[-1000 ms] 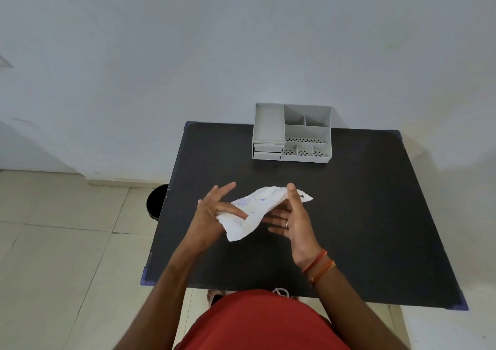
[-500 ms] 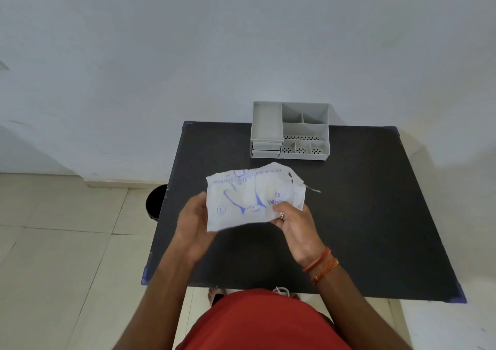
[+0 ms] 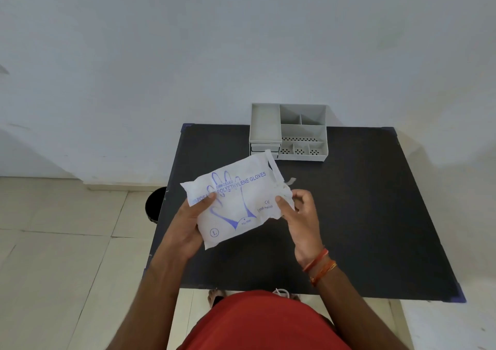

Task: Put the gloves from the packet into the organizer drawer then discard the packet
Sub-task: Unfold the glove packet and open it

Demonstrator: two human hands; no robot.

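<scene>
A white plastic packet of gloves (image 3: 236,202) with blue print is held flat, face up, above the black table (image 3: 362,215). My left hand (image 3: 189,223) grips its left edge from below, thumb on top. My right hand (image 3: 300,215) pinches the crumpled right end, where a torn strip sticks up. The grey organizer (image 3: 290,132) stands at the table's far edge against the wall, its two small drawers (image 3: 264,148) at the front left pushed in. No loose gloves are visible.
A black bin (image 3: 155,205) stands on the tiled floor just left of the table. The wall runs right behind the organizer. My red clothing fills the bottom of the view.
The packet went from crumpled between both hands to spread flat with its printed face up, and it has risen closer to the camera.
</scene>
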